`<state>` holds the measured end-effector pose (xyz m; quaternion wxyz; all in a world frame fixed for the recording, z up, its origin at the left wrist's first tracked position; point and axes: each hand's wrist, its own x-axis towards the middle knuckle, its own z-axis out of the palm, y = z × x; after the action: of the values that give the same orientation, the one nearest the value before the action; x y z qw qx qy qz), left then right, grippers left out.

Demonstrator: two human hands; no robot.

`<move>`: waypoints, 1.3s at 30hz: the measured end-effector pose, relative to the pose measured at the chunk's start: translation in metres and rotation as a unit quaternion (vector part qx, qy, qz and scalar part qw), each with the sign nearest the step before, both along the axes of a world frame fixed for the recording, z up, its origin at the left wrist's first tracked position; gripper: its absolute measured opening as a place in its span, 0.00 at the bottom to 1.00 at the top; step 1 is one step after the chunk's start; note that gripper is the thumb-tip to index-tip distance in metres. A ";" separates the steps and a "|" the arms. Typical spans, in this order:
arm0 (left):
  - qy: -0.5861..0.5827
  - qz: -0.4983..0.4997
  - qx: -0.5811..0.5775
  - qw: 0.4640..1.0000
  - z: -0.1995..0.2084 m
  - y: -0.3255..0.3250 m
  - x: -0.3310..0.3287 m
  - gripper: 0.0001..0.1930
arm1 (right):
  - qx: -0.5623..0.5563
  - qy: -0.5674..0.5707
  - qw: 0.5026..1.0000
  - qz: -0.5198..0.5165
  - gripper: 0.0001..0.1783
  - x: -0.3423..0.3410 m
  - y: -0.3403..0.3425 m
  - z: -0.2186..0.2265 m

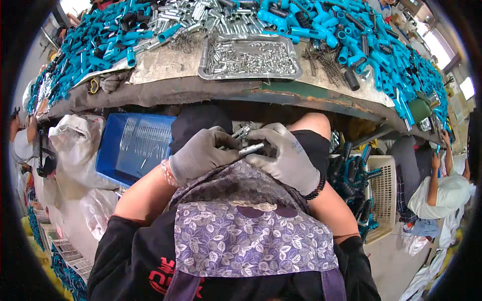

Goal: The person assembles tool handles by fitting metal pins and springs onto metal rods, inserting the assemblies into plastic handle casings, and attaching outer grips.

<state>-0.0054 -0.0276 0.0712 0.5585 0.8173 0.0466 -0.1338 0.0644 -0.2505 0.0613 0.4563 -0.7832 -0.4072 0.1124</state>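
Head view: apparently positioning silver tube (pixel 251 149) held in fingers of left hand (pixel 205 153), with unclear grip by right hand (pixel 287 158), likely needing steadiness next.

A long workbench (pixel 165 67) is spanning the workshop, its front edge curving in the wide lens and its worn, pale cover ending raggedly above a strip of green-painted edging (pixel 301 95). A smooth, pale grey floor (pixel 389 268) is stretching below the workbench on both its left and right. Beyond the workbench's right end, windows (pixel 439 47) are glowing white; beyond its left end, another bright patch (pixel 75 5) is shining.
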 end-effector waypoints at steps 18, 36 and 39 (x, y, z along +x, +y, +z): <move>-0.152 -0.123 0.062 0.979 -0.051 0.005 0.024 0.10 | 0.005 0.284 0.941 -0.184 0.13 0.012 -0.031 -0.042; 0.078 -0.019 -0.210 0.974 -0.044 0.004 0.024 0.15 | 0.013 0.229 0.946 -0.227 0.09 0.028 -0.034 -0.024; 0.037 -0.045 -0.231 0.971 -0.047 0.001 0.024 0.12 | 0.007 0.233 0.957 -0.176 0.09 0.027 -0.027 -0.023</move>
<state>0.0188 -0.0268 0.0246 0.7234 0.6619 -0.0016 -0.1964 0.0911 -0.2771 0.0386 0.5565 -0.7913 -0.1467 0.2066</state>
